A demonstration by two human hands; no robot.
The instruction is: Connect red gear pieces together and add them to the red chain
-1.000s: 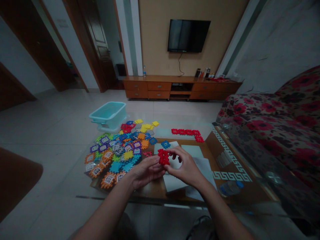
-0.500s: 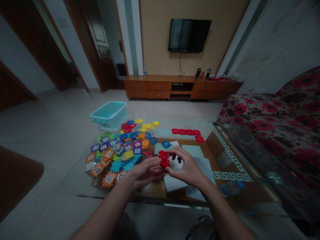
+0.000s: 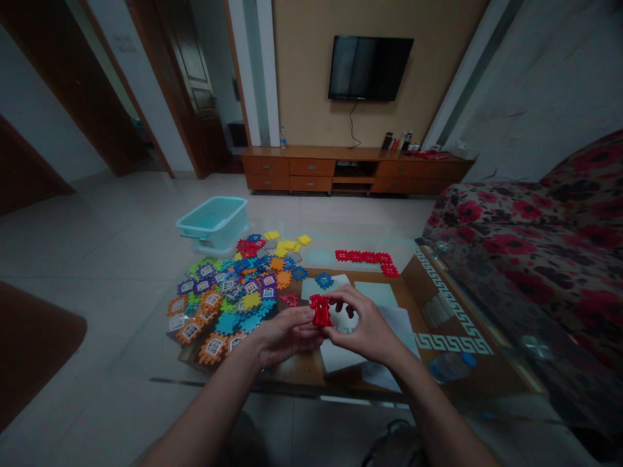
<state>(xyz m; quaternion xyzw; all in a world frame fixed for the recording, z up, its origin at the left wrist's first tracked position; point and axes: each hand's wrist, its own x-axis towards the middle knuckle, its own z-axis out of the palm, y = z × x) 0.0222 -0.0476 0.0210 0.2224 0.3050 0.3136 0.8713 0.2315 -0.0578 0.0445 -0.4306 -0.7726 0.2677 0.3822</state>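
Note:
Between my two hands, above the glass table, is a small red block (image 3: 320,311) built of toothed plastic building pieces. My left hand (image 3: 287,334) grips it from the left, thumb on its near side and fingers beneath. From the right, the thumb and forefinger of my right hand (image 3: 357,319) pinch it, the other fingers curled. Just beyond lies a blue square building piece (image 3: 324,280). A red triangular piece (image 3: 289,299) rests left of my hands. Farther back, a row of joined red pieces (image 3: 363,257) bends toward me at its right end.
Several colourful building pieces (image 3: 233,292) are heaped on the table's left side. Behind them stands a turquoise plastic tub (image 3: 214,220). A plastic bottle (image 3: 452,367) lies at the right, seen at or through the glass. A flowered sofa (image 3: 516,227) borders the right side.
Both hands keep their hold on the red block in nearly the same pose. The whole view has shifted very slightly.

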